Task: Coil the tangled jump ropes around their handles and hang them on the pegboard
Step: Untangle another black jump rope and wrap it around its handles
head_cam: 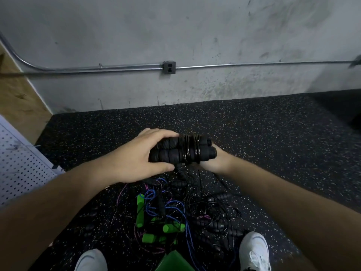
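The left hand's (134, 159) fingers (164, 134) curl over the top of a pair of black foam handles (172, 152), thumb beneath, gripping their left end. The right hand (214, 163) is under their right end; its fingers are hidden behind the handles, so I cannot tell how closed they are. Dark rope (190, 151) is coiled in tight turns around both handles, held in the air above the floor. Below lies a tangled pile of jump ropes (175, 214) with green handles (140, 210), between two white shoes (254, 251). The speckled black rubber floor (273, 137) meets a scuffed grey concrete wall (175, 32) carrying a metal conduit (254, 64) and an outlet box (169, 67). A white pegboard (17, 163) shows at the left edge.
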The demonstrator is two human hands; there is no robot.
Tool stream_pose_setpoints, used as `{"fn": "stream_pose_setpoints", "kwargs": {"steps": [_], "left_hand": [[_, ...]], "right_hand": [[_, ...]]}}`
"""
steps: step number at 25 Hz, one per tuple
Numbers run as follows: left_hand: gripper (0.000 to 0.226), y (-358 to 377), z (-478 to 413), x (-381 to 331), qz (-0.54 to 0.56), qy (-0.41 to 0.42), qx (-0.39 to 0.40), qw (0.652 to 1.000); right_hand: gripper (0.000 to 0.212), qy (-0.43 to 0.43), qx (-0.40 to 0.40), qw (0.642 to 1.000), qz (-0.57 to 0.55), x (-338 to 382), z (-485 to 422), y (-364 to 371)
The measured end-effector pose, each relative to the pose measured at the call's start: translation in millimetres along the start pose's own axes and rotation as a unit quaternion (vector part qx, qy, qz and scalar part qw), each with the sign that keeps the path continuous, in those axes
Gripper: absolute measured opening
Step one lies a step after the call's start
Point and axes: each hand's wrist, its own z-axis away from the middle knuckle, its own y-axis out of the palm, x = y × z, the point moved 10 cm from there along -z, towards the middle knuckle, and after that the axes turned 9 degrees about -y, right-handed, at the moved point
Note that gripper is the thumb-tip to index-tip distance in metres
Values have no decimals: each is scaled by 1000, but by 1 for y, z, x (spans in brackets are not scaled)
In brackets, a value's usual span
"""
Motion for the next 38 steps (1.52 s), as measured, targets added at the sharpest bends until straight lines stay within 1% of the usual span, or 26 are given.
{"fn": "stream_pose_setpoints", "kwargs": {"steps": [1,2,4,5,7,8,10,12,14,17,19,21,23,24,25,26,27,28,29,30,31,32,33,35,36,38], "left_hand": [[67,-1,-1,2,3,-9,-17,1000],[67,-2,-2,5,9,-20,-36,999],[64,-4,-6,13,31,-40,-69,996],[64,-6,-8,18,40,-48,-85,994],[70,-15,-13,30,41,-68,-127,989],[73,-20,-16,36,20,-78,-144,986],[75,-31,-18,45,-67,-93,-172,978],[76,-40,-18,55,-144,-109,-182,967],[77,-38,-20,66,-175,-112,-162,965],[78,-24,-20,70,-232,-84,-121,962],[77,-11,-18,60,-239,-46,-97,965],[75,10,-14,38,-236,9,-54,970],[70,27,-7,14,-208,55,-17,976],[68,30,-2,3,-178,66,-7,982],[68,28,1,-6,-140,67,-4,988],[69,24,3,-11,-100,56,-4,993],[71,20,4,-11,-54,36,-1,998],[74,17,4,-8,1,13,7,1000],[76,15,3,-3,57,-9,16,998],[76,13,1,1,98,-24,19,995],[75,11,-1,4,112,-37,10,993],[74,8,-4,9,105,-51,-6,993],[74,5,-6,13,77,-64,-27,995],[73,-1,-13,20,-16,-75,-63,995],[71,-3,-16,21,-64,-68,-79,993],[68,-7,-23,30,-148,-58,-107,982]], "right_hand": [[26,10,-17,999,41,-3,1,6],[36,16,-30,999,33,-3,0,12],[47,20,-51,998,-43,0,-7,20],[47,21,-53,996,-64,0,-10,24],[43,26,-37,998,-52,-1,-13,35],[41,23,-26,999,-26,0,-12,41],[36,18,-12,998,55,5,-8,51],[32,7,2,988,155,19,-3,57],[30,3,13,959,283,39,8,53],[23,-31,11,894,446,83,27,33],[23,-75,-43,857,508,111,29,10],[24,-135,-97,831,532,127,25,-13],[22,-156,-115,838,510,119,18,-35],[22,-146,-110,848,497,104,11,-46],[22,-124,-105,866,473,86,6,-55],[24,-99,-93,900,414,65,0,-62],[27,-89,-80,945,306,51,-2,-64],[28,-70,-68,982,162,35,-3,-59],[26,-38,-48,998,33,19,-2,-46],[24,5,-20,1000,-22,3,0,-26],[24,38,8,999,31,-7,4,-6],[28,56,16,994,92,-14,7,11],[32,46,21,990,129,-14,8,28],[35,40,7,996,81,-15,10,53],[35,52,7,996,78,-14,9,59],[34,110,57,987,103,-12,16,69]]}}
